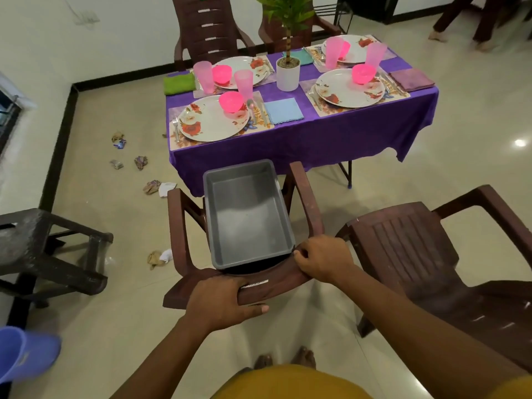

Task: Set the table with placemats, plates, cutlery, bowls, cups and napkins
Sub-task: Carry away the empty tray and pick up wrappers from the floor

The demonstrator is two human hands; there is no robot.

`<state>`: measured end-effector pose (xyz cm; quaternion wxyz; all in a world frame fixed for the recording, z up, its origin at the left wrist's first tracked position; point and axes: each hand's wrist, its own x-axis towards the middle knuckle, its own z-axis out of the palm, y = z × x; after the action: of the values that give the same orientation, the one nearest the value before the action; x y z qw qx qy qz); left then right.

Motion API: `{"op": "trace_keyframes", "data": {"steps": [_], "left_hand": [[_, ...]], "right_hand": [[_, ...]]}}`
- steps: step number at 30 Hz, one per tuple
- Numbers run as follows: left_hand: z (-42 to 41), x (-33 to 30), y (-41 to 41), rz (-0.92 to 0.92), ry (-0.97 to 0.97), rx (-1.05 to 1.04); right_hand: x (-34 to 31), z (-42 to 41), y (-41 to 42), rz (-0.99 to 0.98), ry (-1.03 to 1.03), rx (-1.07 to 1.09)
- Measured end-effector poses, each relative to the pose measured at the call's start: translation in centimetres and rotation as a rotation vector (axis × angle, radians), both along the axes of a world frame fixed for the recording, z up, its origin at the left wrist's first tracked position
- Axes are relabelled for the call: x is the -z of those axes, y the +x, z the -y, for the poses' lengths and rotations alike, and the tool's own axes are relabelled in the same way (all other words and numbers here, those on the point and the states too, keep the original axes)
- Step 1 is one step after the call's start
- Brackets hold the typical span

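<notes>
We grip the top rail of a brown chair (259, 283) with both hands: our left hand (221, 303) curls over its near edge, our right hand (322, 262) clasps its right corner. A grey tub (247, 214) sits on the seat. Beyond it, the table (302, 139) under a purple cloth carries four floral plates (213, 119), pink bowls (231, 101), pink cups (244, 83), placemats and napkins (283, 110) around a potted plant (288, 70).

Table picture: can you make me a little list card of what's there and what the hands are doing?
table: purple cloth, four places set
each place: flowery plate, pink bowl, pink cup, a napkin
middle: potted plant
chair seat: empty grey tub
left hand: grips the chair back
right hand: grips the chair back too
floor: crumpled paper scraps
</notes>
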<state>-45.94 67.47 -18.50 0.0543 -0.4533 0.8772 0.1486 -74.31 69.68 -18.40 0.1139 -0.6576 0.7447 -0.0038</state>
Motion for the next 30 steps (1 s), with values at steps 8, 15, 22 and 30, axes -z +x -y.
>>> {"op": "trace_keyframes", "data": {"steps": [8,15,22,30], "left_hand": [[0.1,-1.5,0.1,-0.07,0.185,-0.026],[-0.6,-3.0,-2.6,-0.193,0.313,0.003],[-4.7,-2.6,-9.9,-0.385,0.125,0.124],[-17.3,-3.0,-23.5,-0.614,0.225,0.144]], "right_hand": [[-0.6,-3.6,2.0,-0.009,-0.108,0.042],[-1.8,-9.1,2.1,0.136,-0.217,0.028],[-3.3,-15.2,-2.4,0.261,-0.285,0.199],[-4.3,-29.0,-14.3,0.264,-0.309,0.387]]}}
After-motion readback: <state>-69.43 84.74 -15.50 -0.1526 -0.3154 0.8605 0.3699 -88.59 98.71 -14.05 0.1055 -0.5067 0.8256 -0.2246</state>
